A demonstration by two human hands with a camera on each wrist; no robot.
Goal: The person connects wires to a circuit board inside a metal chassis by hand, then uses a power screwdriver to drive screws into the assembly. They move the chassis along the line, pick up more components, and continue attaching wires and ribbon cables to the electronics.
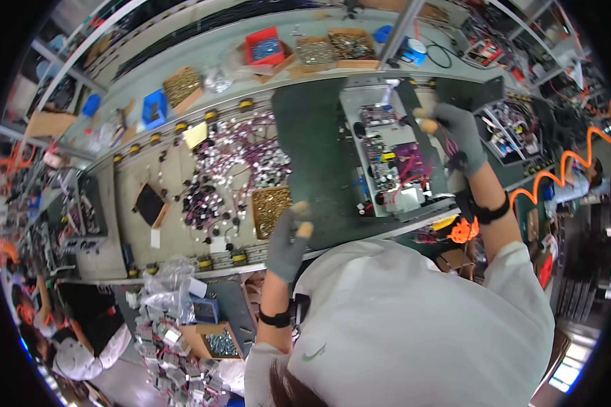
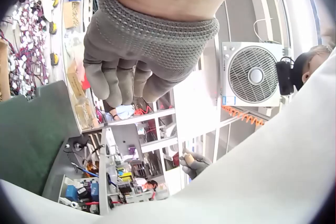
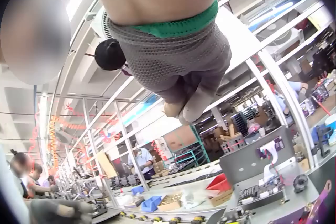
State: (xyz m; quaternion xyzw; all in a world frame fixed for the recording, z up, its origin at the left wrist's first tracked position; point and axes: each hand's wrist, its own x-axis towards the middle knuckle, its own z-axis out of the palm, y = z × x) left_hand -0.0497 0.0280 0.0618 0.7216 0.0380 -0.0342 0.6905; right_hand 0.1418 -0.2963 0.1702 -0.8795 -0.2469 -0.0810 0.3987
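Observation:
My left hand [image 1: 288, 244], in a grey glove with pale fingertips, hovers at the bench's near edge beside a carton of small brass-coloured parts [image 1: 270, 210]. Its fingers are loosely bent with nothing between them in the left wrist view. My gloved right hand [image 1: 460, 129] is raised over the right side of an open metal case [image 1: 349, 102] with circuit boards and wires inside. Its fingers are bent together around a purple wire [image 1: 449, 144] with a black round end [image 3: 109, 54]. The fingers partly hide the wire.
Left of the green mat [image 1: 312, 129] lies a heap of wires with white connectors [image 1: 241, 152]. Behind stand a red bin [image 1: 265, 47], cartons of small parts [image 1: 352, 46] and a blue bin [image 1: 154, 108]. An orange coiled hose [image 1: 563, 163] hangs at right. Another person [image 1: 81, 356] sits at lower left.

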